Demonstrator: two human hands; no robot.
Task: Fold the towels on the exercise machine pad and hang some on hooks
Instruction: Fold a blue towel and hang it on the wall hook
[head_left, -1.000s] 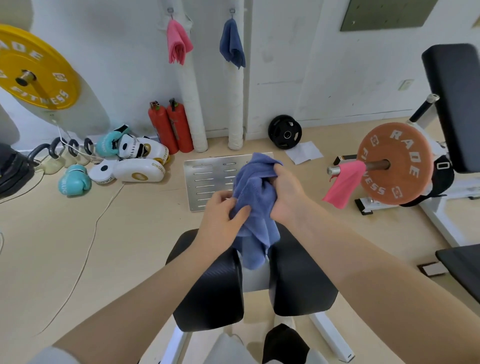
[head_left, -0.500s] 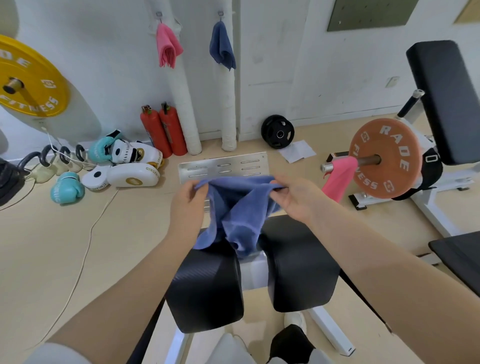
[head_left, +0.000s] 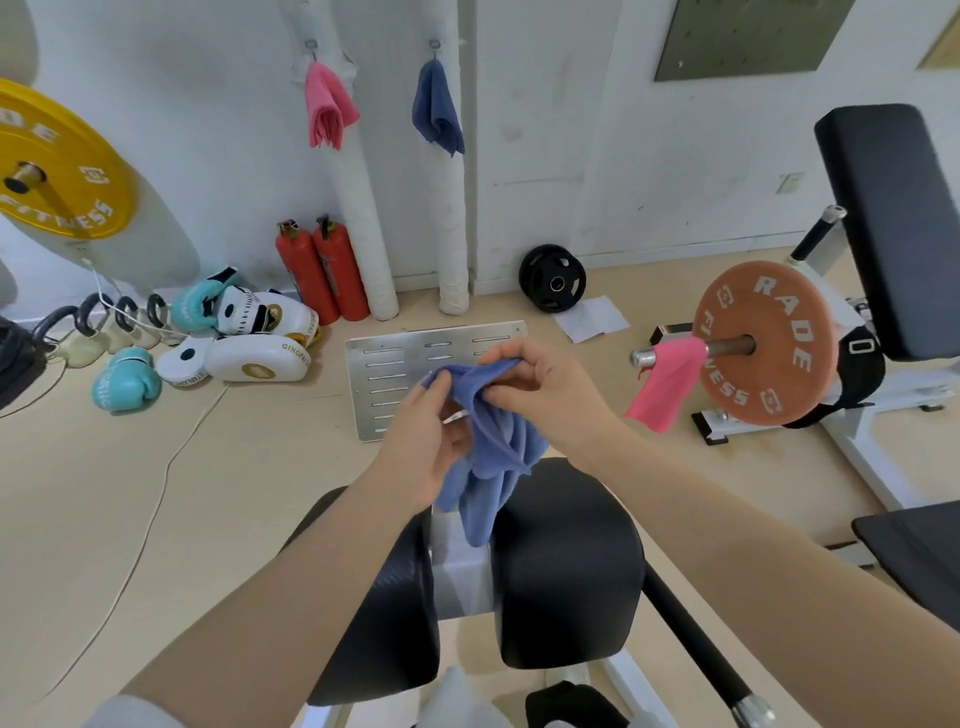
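A blue-violet towel (head_left: 493, 457) hangs bunched above the two black pads (head_left: 566, 566) of the exercise machine. My left hand (head_left: 426, 436) pinches its upper edge on the left, and my right hand (head_left: 540, 395) pinches the same edge on the right, the two hands close together. On the far wall a pink towel (head_left: 327, 106) and a dark blue towel (head_left: 436, 109) hang from hooks. Another pink towel (head_left: 667, 382) is draped over the bar beside the orange weight plate (head_left: 763, 343).
A slotted metal plate (head_left: 395, 374) lies on the floor behind the hands. Two red fire extinguishers (head_left: 322, 270), boxing gloves and pads (head_left: 244, 332), and a yellow weight plate (head_left: 52, 166) are at the left. A black bench (head_left: 893, 228) stands at the right.
My hands, spread apart with the towel stretched between them half a second ago, have come together, and the towel now hangs bunched below them.
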